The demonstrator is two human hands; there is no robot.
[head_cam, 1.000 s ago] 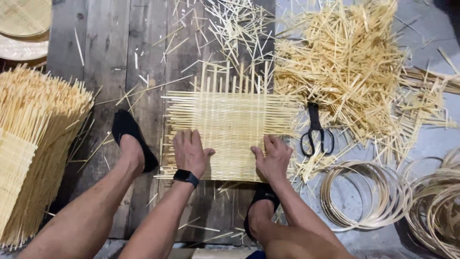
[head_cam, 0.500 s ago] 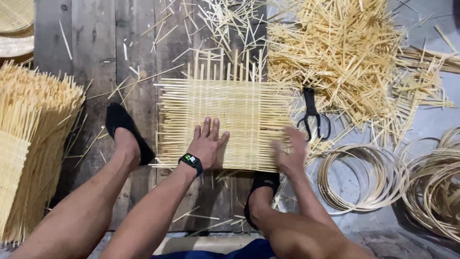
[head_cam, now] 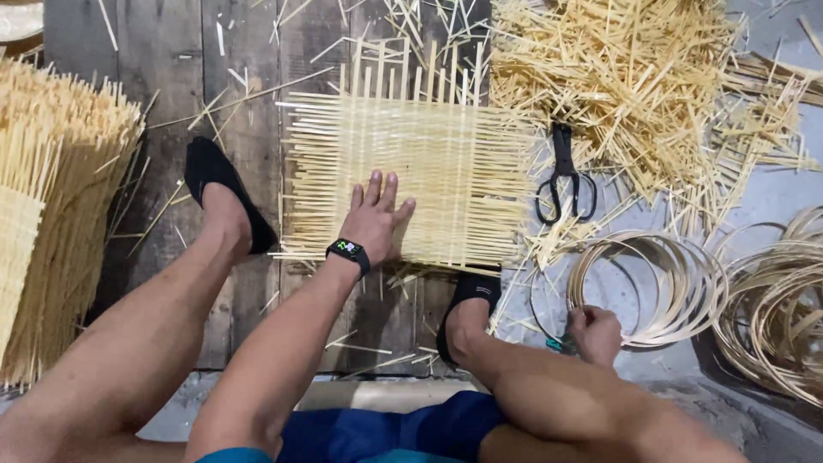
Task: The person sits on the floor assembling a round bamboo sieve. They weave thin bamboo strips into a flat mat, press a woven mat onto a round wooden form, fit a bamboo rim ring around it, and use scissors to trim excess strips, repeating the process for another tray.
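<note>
Woven bamboo mat (head_cam: 429, 171) flat on the plank floor (head_cam: 129, 86), between your feet.
Your left hand (head_cam: 375, 219) lies open, fingers spread, palm pressing the mat's near edge. Your right hand (head_cam: 594, 333) is curled around something small beside the bamboo hoops (head_cam: 660, 283); scissors (head_cam: 565, 178) lie just past the mat's right edge.

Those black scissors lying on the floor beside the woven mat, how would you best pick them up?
Take the black scissors by the two finger loops, which lie at the near end, toward the person, with the closed blades pointing away. Coming from above and from the near side looks best; the right hand is nearer than the left hand, which lies flat on the woven mat.
</note>
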